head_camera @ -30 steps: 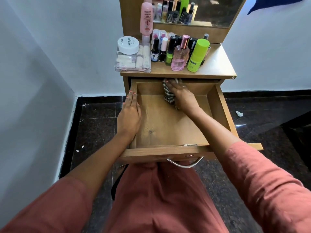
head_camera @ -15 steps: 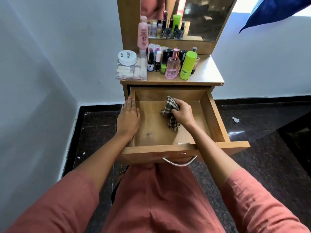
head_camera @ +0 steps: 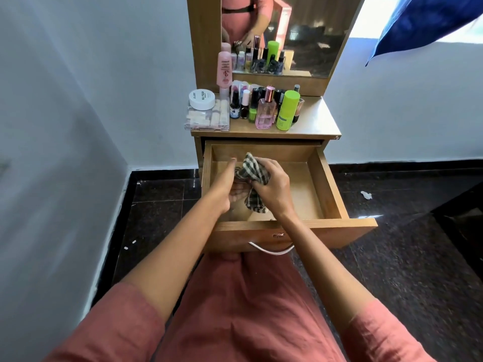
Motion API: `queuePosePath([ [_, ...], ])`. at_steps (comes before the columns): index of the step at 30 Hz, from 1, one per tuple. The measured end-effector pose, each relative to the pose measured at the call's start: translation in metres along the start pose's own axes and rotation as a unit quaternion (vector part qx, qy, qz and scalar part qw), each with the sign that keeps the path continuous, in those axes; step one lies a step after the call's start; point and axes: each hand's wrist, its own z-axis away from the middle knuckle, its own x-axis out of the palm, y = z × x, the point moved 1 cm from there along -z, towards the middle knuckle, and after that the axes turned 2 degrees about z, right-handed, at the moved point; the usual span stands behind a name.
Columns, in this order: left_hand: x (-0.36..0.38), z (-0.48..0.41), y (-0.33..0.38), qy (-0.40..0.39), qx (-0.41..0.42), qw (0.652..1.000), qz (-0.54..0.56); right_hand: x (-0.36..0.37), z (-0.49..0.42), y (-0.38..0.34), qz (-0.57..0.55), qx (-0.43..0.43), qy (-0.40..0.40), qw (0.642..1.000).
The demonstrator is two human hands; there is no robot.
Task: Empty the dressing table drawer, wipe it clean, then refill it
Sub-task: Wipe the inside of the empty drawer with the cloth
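Note:
The wooden drawer (head_camera: pixel 328 184) of the dressing table is pulled out, and its bottom is bare. A checked cloth (head_camera: pixel 253 170) is bunched above the drawer's left half. My right hand (head_camera: pixel 271 188) grips the cloth from the right. My left hand (head_camera: pixel 226 184) is against the cloth's left side with a finger stretched forward; its other fingers curl under the cloth. The table top (head_camera: pixel 316 121) carries the cosmetics: a pink perfume bottle (head_camera: pixel 266 111), a green bottle (head_camera: pixel 287 109), several small nail polish bottles, a clear box (head_camera: pixel 206 120) with a white jar (head_camera: pixel 201 99) on it.
A mirror (head_camera: pixel 308 32) stands behind the cosmetics. A white wall closes the left side. The floor is dark tile with a scrap of paper (head_camera: pixel 366 195) on the right. A metal handle (head_camera: pixel 271 250) hangs from the drawer front, right above my lap.
My right hand drew the cloth back from the drawer's far edge and lifted it. My left hand left the drawer's left wall and came to the cloth. The view pulled back.

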Motion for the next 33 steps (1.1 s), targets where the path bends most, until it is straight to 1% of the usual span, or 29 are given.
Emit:
queuePosePath([
  [2,0.004,0.004,0.003,-0.006,-0.002,1.000,0.026,0.001,0.006,-0.001,0.007,-0.026,-0.010,1.000],
  [4,0.004,0.004,0.003,0.011,0.025,0.999,0.022,0.001,0.011,-0.001,0.010,-0.028,-0.026,0.999],
  [7,0.001,0.001,0.000,0.026,0.079,0.996,-0.009,-0.001,0.014,0.000,-0.007,-0.003,-0.053,0.999],
  [10,-0.005,0.004,0.001,0.036,0.126,0.990,-0.046,-0.005,0.014,0.001,-0.032,0.027,-0.052,0.998],
  [12,-0.009,0.003,0.002,0.038,0.154,0.984,-0.083,-0.009,0.014,0.000,-0.022,0.014,-0.059,0.998],
  [16,-0.014,0.003,0.005,0.050,0.206,0.963,-0.168,-0.013,0.013,-0.001,0.101,-0.055,-0.074,0.991],
  [20,-0.015,0.005,0.009,0.083,0.278,0.916,-0.276,-0.014,0.008,-0.001,0.189,-0.046,-0.076,0.978],
  [22,-0.015,0.009,0.010,0.094,0.297,0.896,-0.315,-0.013,0.005,0.000,0.248,-0.051,-0.075,0.965],
  [23,-0.016,0.009,0.011,0.099,0.306,0.887,-0.331,-0.013,0.003,-0.001,0.256,-0.058,-0.069,0.962],
  [24,-0.016,0.010,0.012,0.102,0.314,0.879,-0.343,-0.014,0.001,-0.002,0.245,-0.068,-0.060,0.965],
  [26,-0.017,0.009,0.014,0.092,0.319,0.870,-0.364,-0.017,-0.003,-0.003,0.167,-0.086,-0.067,0.980],
  [28,-0.019,0.009,0.020,0.070,0.317,0.867,-0.379,-0.020,-0.006,-0.006,0.073,-0.070,-0.111,0.989],
  [29,-0.020,0.009,0.023,0.055,0.309,0.867,-0.386,-0.020,-0.008,-0.008,0.049,-0.064,-0.128,0.988],
  [31,-0.022,0.008,0.027,0.016,0.287,0.873,-0.394,-0.021,-0.013,-0.010,0.030,-0.071,-0.140,0.987],
  [33,-0.023,0.007,0.028,-0.038,0.247,0.897,-0.365,-0.022,-0.018,-0.012,0.013,-0.076,-0.146,0.986],
])
